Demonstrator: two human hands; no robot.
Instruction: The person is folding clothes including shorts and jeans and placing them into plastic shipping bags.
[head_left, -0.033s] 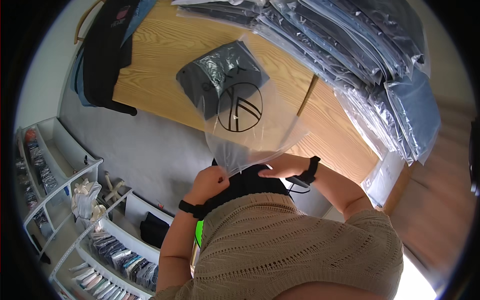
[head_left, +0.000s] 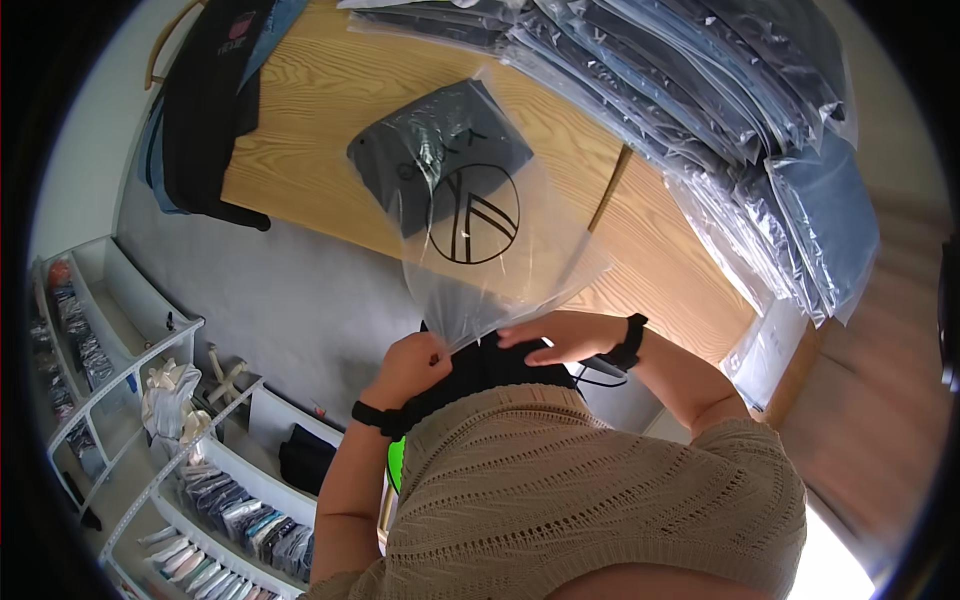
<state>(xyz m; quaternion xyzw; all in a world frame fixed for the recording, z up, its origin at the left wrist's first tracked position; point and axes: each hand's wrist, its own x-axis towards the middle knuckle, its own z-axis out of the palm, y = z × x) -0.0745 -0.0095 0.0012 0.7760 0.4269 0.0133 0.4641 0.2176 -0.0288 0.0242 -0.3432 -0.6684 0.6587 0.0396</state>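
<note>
"Where does the folded dark-grey cloth garment [head_left: 425,150] lie?"

"Inside a clear plastic bag [head_left: 490,255] printed with a black circle, on a pale wooden table [head_left: 310,150], left of a stack of plastic-bagged clothes [head_left: 650,85]."

"And the grip?"

"The left hand [head_left: 412,366] pinches the bag's near end, short of the table; the right hand [head_left: 565,337], fingers loosely spread, is at the near edge, contact unclear."

"What makes for tidy handling?"

"Likely a firm left pinch and a light, flat right palm, leaving film smooth and folds undisturbed."
</note>
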